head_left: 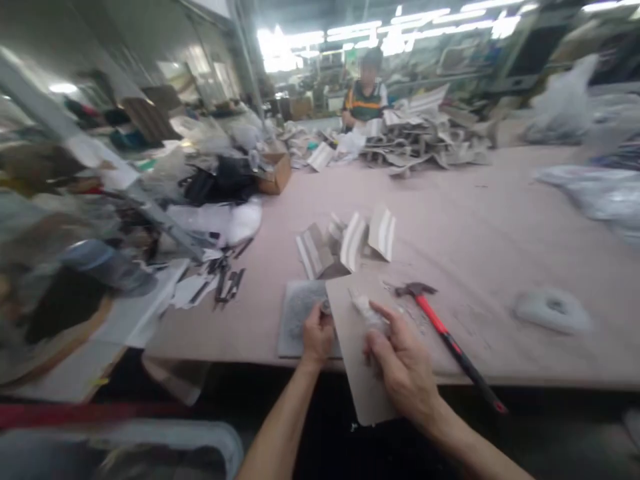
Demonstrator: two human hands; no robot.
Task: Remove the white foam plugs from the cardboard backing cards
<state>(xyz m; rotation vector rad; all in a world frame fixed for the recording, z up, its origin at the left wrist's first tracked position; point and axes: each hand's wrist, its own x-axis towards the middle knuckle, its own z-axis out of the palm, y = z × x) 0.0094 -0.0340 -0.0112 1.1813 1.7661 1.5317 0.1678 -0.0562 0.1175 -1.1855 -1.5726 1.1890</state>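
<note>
My right hand (403,363) is closed around a pointed tool with a white wrapped handle (369,315), its thin tip aimed up and left. Under that hand hangs a flat beige-grey panel (356,373), slanting past the table edge; the hand's hidden fingers seem to hold it too. My left hand (317,339) pinches a small dark round piece (326,307) beside the panel's left edge; blur hides its exact kind. Beneath the left hand lies a grey square slab (294,319). A claw hammer (440,323) with a red and black handle rests right of my right hand.
Folded panels with white stripes (353,241) stand beyond the slab. A white lump-like object (553,309) sits at right. Dark strips (230,283) and a cardboard box (275,173) are left. A person (367,100) sits behind a heap of panels (430,137).
</note>
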